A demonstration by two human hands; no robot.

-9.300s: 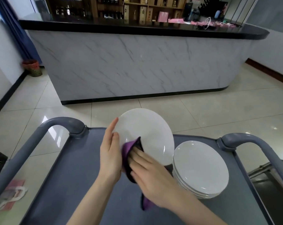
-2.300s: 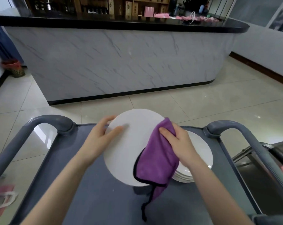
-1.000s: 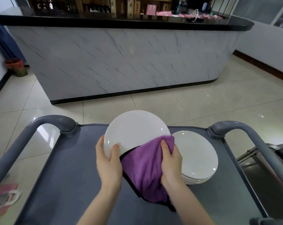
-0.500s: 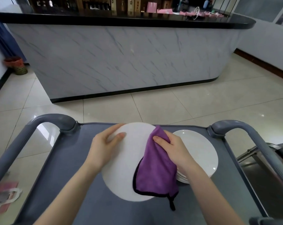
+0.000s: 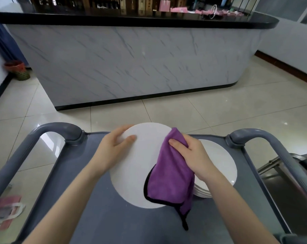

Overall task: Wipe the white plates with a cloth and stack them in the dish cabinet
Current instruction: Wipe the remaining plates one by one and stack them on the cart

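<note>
The left hand point(image 5: 114, 148) is gripping the round white ceramic plate point(image 5: 137, 173) at its upper left rim. Its thumb is lying on the face turned to the camera, and its other fingers are curling behind the edge. The right hand point(image 5: 193, 155) is pinching the purple microfibre cloth with black trim point(image 5: 170, 182) over the plate's right edge, thumb in front and fingers hidden behind. Below this grip the cloth is hanging down and covering the plate's lower right part.

The plate is being held between the two grips, over the grey plastic cart tray point(image 5: 114, 222). Just right of the right hand, a stack of white plates point(image 5: 219, 161) is lying on the tray, partly hidden by the wrist and the cloth. Outside each hand a cart handle is rising: the left grey handle point(image 5: 57, 128) and the right grey handle point(image 5: 254, 136). Beyond the hands a marble-patterned counter with a black top point(image 5: 131, 64) is standing. The boxes on the shelves behind it are too blurred to read.
</note>
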